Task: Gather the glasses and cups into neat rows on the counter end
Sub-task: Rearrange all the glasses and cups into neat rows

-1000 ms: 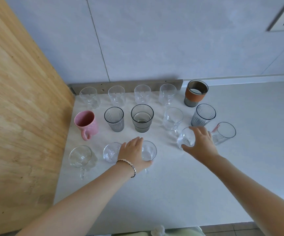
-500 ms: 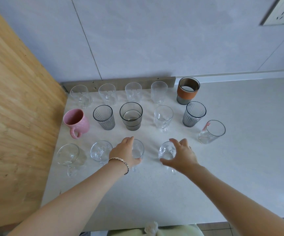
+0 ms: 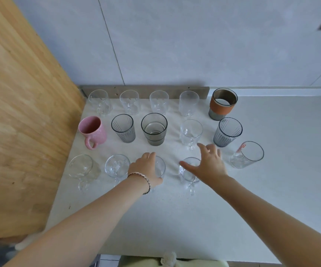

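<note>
White counter, left hand gripping glass mug, right hand spread

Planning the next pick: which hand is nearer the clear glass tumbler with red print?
Right. The right hand is just left of the clear glass tumbler with red print, apart from it; the left hand is farther left, gripping a clear glass.

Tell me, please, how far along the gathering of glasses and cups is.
Done: back and middle rows look lined up, from the pink ceramic mug to the orange-sleeved cup. In hand: the left hand grips a clear front-row glass; the right hand is spread over a clear handled mug. Left: the red-printed clear glass sits off-line.
</note>
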Available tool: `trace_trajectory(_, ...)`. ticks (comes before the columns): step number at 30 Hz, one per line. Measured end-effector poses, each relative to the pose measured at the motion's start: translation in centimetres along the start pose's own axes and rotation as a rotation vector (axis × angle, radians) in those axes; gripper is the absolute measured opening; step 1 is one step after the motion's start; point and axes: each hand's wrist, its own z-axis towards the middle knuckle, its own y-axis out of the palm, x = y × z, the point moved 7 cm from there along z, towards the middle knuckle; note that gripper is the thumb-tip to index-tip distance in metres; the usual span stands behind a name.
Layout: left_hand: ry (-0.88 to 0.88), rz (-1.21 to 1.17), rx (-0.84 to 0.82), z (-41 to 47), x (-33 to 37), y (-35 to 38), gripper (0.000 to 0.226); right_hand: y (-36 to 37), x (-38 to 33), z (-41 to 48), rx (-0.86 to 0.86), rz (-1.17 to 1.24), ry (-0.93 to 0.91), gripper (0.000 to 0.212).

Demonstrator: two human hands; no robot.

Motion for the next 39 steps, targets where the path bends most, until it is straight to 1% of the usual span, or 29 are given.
trace_trajectory(2, -0.001, -0.007, -0.009, 0.2, 0.2, -0.2, 0.086, -2.3, -0.7, 2.5, 0.084, 0.049, -0.069, 0.088)
trace_trajectory(3, 0.001, -0.015, -0.012, 0.3, 0.3, -0.4, 0.084, -3.1, -1.0, 4.0, 0.077, 0.062, -0.097, 0.089)
trace_trajectory(7, -0.007, -0.081, -0.006, 0.3, 0.5, -0.6, 0.077, -3.2, -1.7, 9.1, -0.123, 0.069, -0.131, 0.101)
trace_trajectory(9, -0.01, -0.112, 0.012, 0.2, 0.5, -0.7, 0.077, -2.3, -1.9, 10.2, -0.193, 0.054, -0.145, 0.101)
trace_trajectory(11, -0.007, -0.126, 0.027, 0.2, 0.5, -0.7, 0.076, -1.6, -1.8, 10.5, -0.192, 0.014, -0.138, 0.095)
trace_trajectory(13, -0.001, -0.136, 0.032, 0.2, 0.5, -0.7, 0.076, -1.5, -1.4, 10.5, -0.137, -0.024, -0.096, 0.09)
trace_trajectory(17, 0.005, -0.144, 0.018, 0.2, 0.6, -0.6, 0.074, -1.2, -1.0, 9.9, -0.094, -0.027, -0.058, 0.087)
trace_trajectory(20, 0.015, -0.137, 0.016, 0.3, 0.6, -0.5, 0.075, -1.1, -0.9, 9.4, -0.115, -0.018, -0.058, 0.089)
trace_trajectory(22, 0.027, -0.126, 0.014, 0.3, 0.6, -0.5, 0.075, -1.2, -0.9, 8.6, -0.129, 0.018, -0.06, 0.094)
trace_trajectory(24, 0.037, -0.121, 0.007, 0.3, 0.6, -0.4, 0.075, -1.9, -1.2, 6.6, -0.063, 0.039, -0.066, 0.097)
trace_trajectory(26, 0.044, -0.124, -0.001, 0.4, 0.5, -0.3, 0.076, -2.4, -1.4, 3.5, 0.004, -0.005, -0.053, 0.1)
trace_trajectory(27, 0.049, -0.125, -0.003, 0.5, 0.5, -0.3, 0.076, -2.0, -1.4, 1.8, -0.011, -0.05, -0.034, 0.103)
trace_trajectory(30, 0.063, -0.13, 0.001, 0.5, 0.4, -0.1, 0.076, 1.2, -0.6, -2.6, -0.167, -0.107, 0.069, 0.11)
trace_trajectory(32, 0.067, -0.13, 0.002, 0.5, 0.3, 0.1, 0.076, 2.9, 0.0, -3.8, -0.198, -0.065, 0.126, 0.108)
trace_trajectory(36, 0.083, -0.102, -0.002, 0.7, 0.3, 0.1, 0.074, 3.0, 0.2, -3.7, -0.08, 0.04, 0.16, 0.088)
trace_trajectory(39, 0.071, -0.074, -0.016, 0.8, 0.2, 0.3, 0.071, 2.9, 0.2, -3.4, -0.073, 0.035, 0.149, 0.085)
